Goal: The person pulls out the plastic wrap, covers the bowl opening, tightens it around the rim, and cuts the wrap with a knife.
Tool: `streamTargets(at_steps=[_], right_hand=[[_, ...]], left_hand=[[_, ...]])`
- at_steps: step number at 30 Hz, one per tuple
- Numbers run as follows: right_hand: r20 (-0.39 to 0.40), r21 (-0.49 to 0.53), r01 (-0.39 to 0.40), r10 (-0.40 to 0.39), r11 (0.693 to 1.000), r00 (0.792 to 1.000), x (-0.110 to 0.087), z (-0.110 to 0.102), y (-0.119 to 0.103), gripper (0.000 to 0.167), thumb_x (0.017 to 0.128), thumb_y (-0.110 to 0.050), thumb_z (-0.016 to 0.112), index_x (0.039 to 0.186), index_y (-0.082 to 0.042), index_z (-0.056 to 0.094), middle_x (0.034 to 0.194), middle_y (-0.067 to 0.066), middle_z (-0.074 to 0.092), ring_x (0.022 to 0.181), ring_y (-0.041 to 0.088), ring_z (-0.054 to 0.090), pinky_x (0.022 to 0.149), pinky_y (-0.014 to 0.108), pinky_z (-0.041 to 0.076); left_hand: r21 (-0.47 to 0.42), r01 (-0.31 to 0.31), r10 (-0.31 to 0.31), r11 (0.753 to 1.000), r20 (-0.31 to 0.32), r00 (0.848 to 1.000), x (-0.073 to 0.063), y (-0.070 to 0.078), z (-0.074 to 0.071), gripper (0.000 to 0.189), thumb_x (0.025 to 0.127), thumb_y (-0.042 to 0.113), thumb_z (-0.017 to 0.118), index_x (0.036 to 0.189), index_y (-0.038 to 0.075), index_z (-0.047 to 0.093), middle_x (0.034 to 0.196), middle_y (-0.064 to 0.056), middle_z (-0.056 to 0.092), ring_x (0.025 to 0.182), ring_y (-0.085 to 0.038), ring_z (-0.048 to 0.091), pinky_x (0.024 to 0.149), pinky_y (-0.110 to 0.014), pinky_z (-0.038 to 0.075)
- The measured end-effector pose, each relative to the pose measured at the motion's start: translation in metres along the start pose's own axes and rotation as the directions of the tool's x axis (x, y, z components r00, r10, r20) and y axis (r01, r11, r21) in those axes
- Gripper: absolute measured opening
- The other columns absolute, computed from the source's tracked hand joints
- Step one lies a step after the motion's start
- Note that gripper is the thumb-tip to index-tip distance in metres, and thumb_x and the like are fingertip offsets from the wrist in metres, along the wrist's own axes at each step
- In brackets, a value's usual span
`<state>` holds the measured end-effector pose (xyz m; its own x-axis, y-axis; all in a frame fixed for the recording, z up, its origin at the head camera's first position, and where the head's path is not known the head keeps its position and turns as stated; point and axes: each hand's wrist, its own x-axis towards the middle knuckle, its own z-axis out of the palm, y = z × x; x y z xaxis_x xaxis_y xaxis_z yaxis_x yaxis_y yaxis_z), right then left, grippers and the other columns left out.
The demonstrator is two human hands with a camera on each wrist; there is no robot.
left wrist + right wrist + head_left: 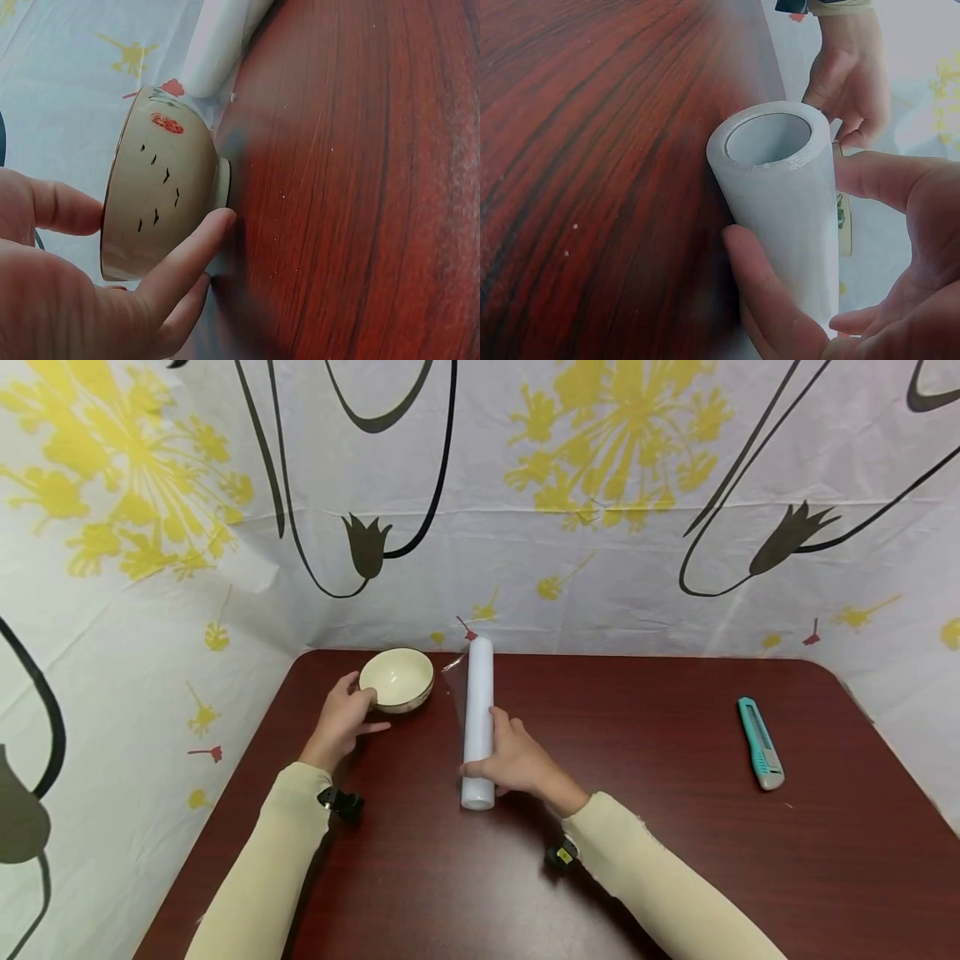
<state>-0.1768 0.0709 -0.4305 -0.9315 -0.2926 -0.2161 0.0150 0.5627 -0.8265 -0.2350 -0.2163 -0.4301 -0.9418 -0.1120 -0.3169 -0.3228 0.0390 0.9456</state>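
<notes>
A cream bowl stands upright near the table's far left. My left hand holds it by its near left side, one digit touching the rim. In the left wrist view another finger reaches along the outside of the bowl toward its foot. To the right, a white roll of plastic wrap lies lengthwise on the table, a loose clear flap of film at its left. My right hand grips its near part from the right. The right wrist view shows the roll's hollow core and curled fingers.
A teal box cutter lies on the right side of the dark red wooden table. Patterned white sheeting hangs behind the table and along its left side. A small dark device is strapped to each wrist.
</notes>
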Motion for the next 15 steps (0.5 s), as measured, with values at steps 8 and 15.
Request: streamTargets(at_steps=[8, 15], right_hand=[[-0.011, -0.023, -0.001, 0.001, 1.000, 1.000, 0.0002, -0.0005, 0.0000, 0.115, 0.084, -0.022, 0.093, 0.172, 0.002, 0.023, 0.144, 0.032, 0.047, 0.108, 0.037, 0.066, 0.060, 0.037, 0.067], [-0.022, -0.118, 0.017, -0.020, 0.993, 1.000, -0.0005, -0.0024, 0.0016, 0.111, 0.083, -0.023, 0.090, 0.170, 0.005, 0.026, 0.140, 0.030, 0.051, 0.110, 0.035, 0.065, 0.084, 0.045, 0.065]], left_hand=[[0.006, -0.005, 0.005, 1.000, -0.007, 1.000, 0.0006, -0.0003, 0.0012, 0.088, 0.099, 0.005, 0.044, 0.179, 0.016, 0.009, 0.180, -0.019, 0.015, 0.143, -0.037, 0.047, 0.097, -0.048, 0.066], [-0.012, -0.019, 0.019, 1.000, -0.009, 1.000, 0.0003, 0.0010, 0.0043, 0.085, 0.100, 0.002, 0.043, 0.178, 0.012, 0.012, 0.178, -0.022, 0.019, 0.141, -0.042, 0.052, 0.099, -0.045, 0.064]])
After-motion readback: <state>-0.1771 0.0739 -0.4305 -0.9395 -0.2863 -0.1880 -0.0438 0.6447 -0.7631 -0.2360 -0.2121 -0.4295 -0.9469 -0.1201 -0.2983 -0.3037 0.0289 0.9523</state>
